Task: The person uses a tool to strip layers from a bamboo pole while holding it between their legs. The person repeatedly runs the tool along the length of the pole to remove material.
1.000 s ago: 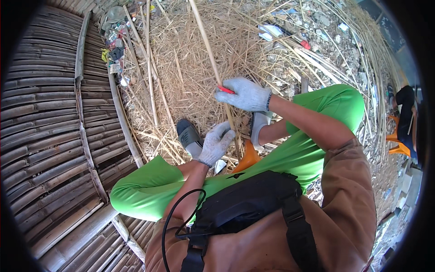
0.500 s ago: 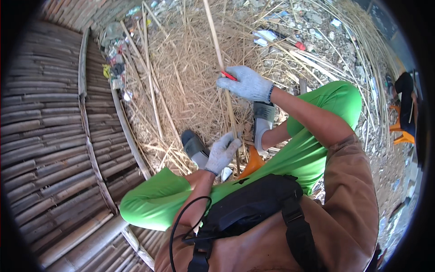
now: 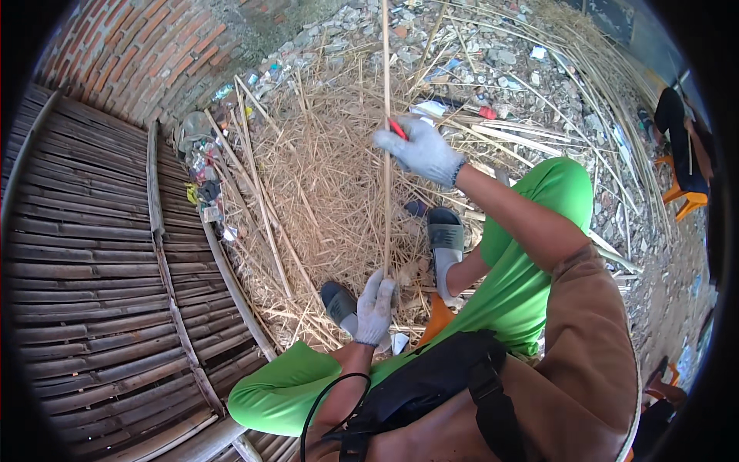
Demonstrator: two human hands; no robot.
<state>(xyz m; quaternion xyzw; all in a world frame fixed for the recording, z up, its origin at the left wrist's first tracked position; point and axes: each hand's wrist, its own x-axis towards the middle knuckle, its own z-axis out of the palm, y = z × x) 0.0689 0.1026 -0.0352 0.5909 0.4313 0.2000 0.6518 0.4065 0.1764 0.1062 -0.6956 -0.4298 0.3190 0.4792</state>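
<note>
A long, thin bamboo strip [image 3: 387,200] stretches away from me, from between my feet past the top of the view. Its near end is in the closed fingers of my left hand [image 3: 374,309], low between my knees. My right hand [image 3: 425,151] is farther along, closed around a small red tool [image 3: 398,128] that lies against the strip. Only the red part shows, so I cannot tell its exact kind. Both hands wear pale knitted gloves. Beneath the strip lies a wide heap of straw-coloured shavings [image 3: 323,200].
On the left stands a slatted bamboo platform [image 3: 92,285], with a brick wall [image 3: 169,58] behind it. Rubble and long bamboo strips [image 3: 531,135] cover the ground at right. Another person sits on an orange stool [image 3: 685,202] at far right. My sandalled feet flank the shavings.
The strip now points straighter ahead, having been tilted to the left at its far end. My left hand appears lower, and more brick wall shows as the view has shifted.
</note>
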